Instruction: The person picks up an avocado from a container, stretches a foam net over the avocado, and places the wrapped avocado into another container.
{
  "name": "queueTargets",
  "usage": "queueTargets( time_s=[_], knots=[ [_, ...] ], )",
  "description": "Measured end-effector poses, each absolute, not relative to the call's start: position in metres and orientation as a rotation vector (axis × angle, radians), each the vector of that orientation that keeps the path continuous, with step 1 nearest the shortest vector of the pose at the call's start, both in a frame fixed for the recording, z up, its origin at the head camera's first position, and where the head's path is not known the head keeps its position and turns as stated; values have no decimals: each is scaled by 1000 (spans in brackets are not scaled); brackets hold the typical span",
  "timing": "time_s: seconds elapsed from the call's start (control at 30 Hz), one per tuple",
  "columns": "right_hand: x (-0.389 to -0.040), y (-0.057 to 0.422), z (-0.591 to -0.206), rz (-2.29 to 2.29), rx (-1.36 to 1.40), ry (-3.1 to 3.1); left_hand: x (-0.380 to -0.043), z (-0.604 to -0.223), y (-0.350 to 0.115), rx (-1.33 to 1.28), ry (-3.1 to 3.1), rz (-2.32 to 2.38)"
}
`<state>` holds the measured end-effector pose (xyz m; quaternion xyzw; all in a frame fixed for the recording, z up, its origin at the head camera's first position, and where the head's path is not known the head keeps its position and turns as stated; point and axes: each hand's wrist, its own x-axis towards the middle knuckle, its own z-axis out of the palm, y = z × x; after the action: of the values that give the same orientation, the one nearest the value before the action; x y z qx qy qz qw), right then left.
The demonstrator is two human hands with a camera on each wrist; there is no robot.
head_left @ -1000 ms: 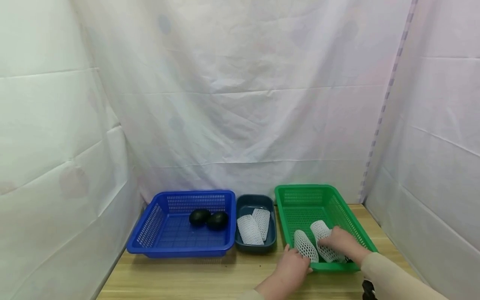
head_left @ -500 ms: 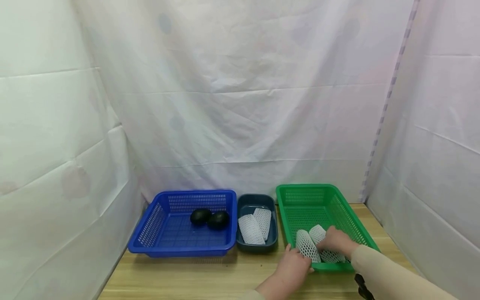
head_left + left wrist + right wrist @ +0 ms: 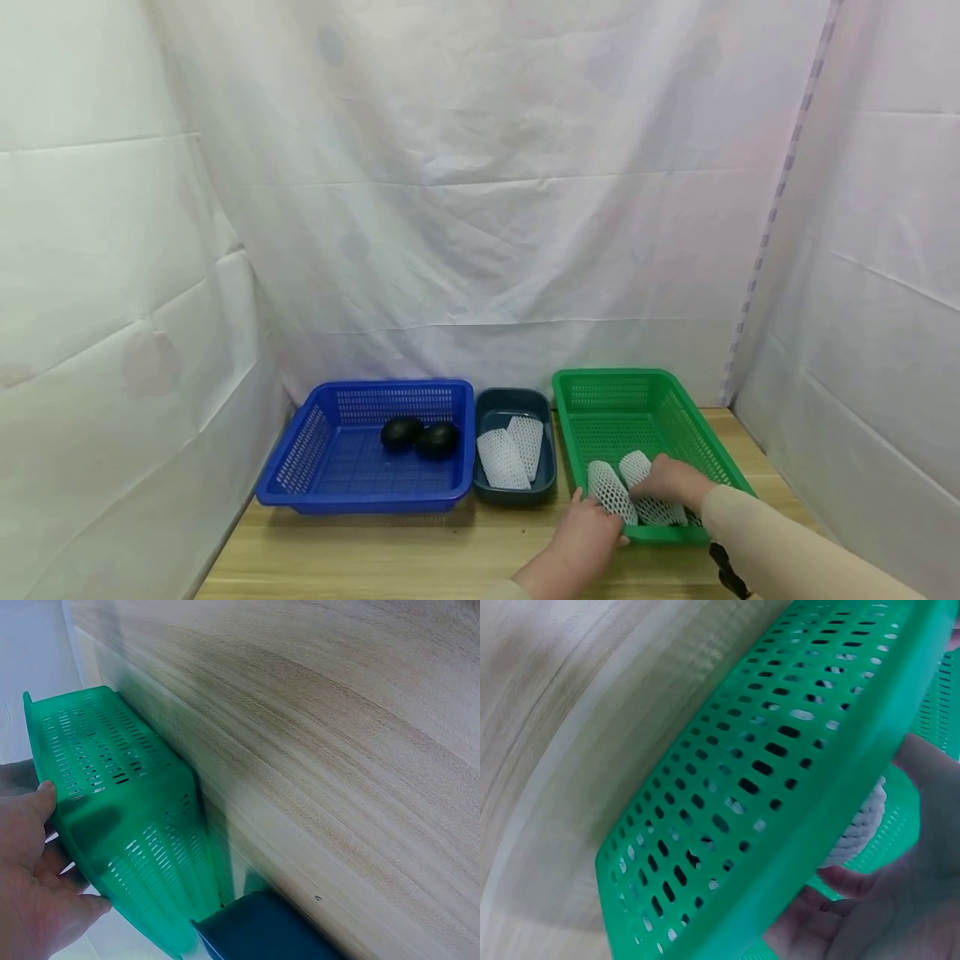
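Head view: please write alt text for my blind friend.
A right hand grips a white mesh sleeve in a green basket beside a second sleeve; the left hand holds the basket's rim. Farther left, a dark tray holds two more sleeves and a blue basket two dark oval objects.

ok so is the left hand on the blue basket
No, the left hand grips the green basket at its near left corner, apart from the blue basket.

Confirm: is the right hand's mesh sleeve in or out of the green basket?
In: the mesh sleeve lies under the right hand, inside the green basket, near its front.
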<state>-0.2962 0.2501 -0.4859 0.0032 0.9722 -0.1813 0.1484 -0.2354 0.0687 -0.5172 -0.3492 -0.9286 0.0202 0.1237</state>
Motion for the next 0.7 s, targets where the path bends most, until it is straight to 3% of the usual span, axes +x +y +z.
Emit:
queueTargets(
  time_s=[0.7],
  knots=[
    [-302, 248, -488, -453, -250, 2958, -234, -515, 69, -1005, -2695, 64]
  ],
)
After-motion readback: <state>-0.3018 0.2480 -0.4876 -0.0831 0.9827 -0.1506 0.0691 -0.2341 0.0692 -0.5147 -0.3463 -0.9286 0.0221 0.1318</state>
